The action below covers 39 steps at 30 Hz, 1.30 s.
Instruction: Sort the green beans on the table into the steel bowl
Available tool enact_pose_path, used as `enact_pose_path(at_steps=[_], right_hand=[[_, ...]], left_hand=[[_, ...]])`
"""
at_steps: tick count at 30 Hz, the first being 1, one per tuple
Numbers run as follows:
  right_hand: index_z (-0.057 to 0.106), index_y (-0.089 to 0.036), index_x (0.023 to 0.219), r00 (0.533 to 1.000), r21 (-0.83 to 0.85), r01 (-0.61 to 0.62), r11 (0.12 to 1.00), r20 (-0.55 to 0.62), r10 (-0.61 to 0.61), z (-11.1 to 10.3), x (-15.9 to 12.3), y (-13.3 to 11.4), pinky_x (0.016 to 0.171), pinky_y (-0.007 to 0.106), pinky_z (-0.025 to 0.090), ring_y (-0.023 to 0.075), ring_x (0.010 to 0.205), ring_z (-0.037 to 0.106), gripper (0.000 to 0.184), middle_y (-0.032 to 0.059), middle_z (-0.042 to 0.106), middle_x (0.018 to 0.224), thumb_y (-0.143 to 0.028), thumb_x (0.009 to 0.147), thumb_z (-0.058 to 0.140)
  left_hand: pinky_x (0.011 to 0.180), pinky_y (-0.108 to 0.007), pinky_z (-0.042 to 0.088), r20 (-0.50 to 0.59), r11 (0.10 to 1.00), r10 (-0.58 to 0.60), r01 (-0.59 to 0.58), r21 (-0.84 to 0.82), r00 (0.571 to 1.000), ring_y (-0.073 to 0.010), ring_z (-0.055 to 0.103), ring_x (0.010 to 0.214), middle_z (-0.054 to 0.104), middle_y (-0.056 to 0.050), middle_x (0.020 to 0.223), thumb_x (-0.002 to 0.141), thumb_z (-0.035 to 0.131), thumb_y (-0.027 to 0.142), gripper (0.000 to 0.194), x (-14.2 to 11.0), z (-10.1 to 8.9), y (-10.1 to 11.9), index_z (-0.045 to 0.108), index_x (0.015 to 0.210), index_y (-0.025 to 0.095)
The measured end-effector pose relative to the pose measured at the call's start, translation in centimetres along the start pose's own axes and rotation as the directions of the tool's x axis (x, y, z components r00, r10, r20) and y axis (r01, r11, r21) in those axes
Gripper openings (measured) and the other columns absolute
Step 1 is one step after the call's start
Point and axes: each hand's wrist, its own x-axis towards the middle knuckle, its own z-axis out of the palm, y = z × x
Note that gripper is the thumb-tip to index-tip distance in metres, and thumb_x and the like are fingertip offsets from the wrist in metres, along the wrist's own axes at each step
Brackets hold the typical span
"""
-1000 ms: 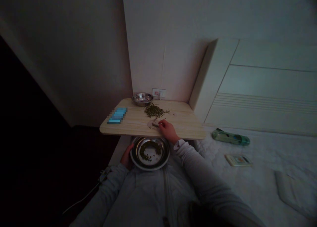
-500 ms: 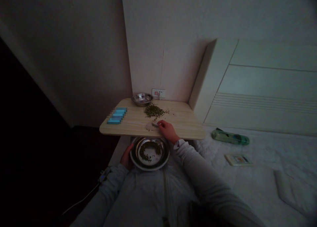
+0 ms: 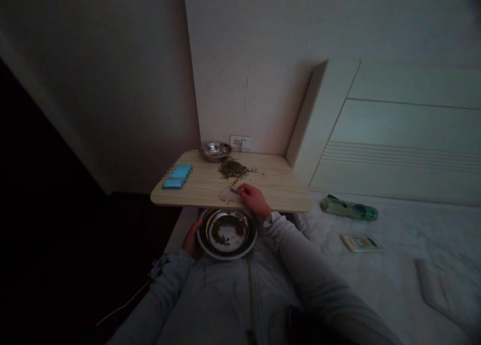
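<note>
My left hand (image 3: 192, 240) grips the left rim of a steel bowl (image 3: 227, 254), which is held just below the table's front edge. Small green beans (image 3: 220, 238) lie in a ring on the bowl's bottom. My right hand (image 3: 252, 198) is over the front of the wooden table, its fingers pinched on a small, clear, rounded piece (image 3: 226, 194) with a greyish edge; its exact kind is unclear. A few beans show beside that piece. Beyond it, a loose pile of green beans (image 3: 233, 169) is spread on the tabletop (image 3: 274, 177).
A second steel bowl (image 3: 215, 152) stands at the table's back, near a wall socket (image 3: 240, 141). A blurred-out blue screen (image 3: 178, 176) lies at the left. On the bed (image 3: 319, 254) to the right are a green bottle (image 3: 349, 208) and a phone (image 3: 362, 242).
The clear piece in my right hand has shifted slightly and lies at a different angle on the table. My left hand and the bowl have stayed in place.
</note>
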Motion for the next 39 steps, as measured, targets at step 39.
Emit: enact_pose_path(at_steps=[39], right_hand=[[0.049,-0.016,0.062,0.981,0.563,-0.141,0.815,-0.030,0.190,-1.0,1.6,2.4,0.046,0.020,0.028,0.0072,0.046,0.036,0.016,-0.0045,0.041,0.048,-0.030,0.063,0.041]], left_hand=[[0.087,-0.031,0.033,0.009,0.999,0.045,-0.045,0.006,0.999,-0.0204,0.053,0.093,0.068,-0.004,0.077,0.071,0.040,0.028,0.028,0.4,-0.4,-0.3,0.063,0.080,0.015]])
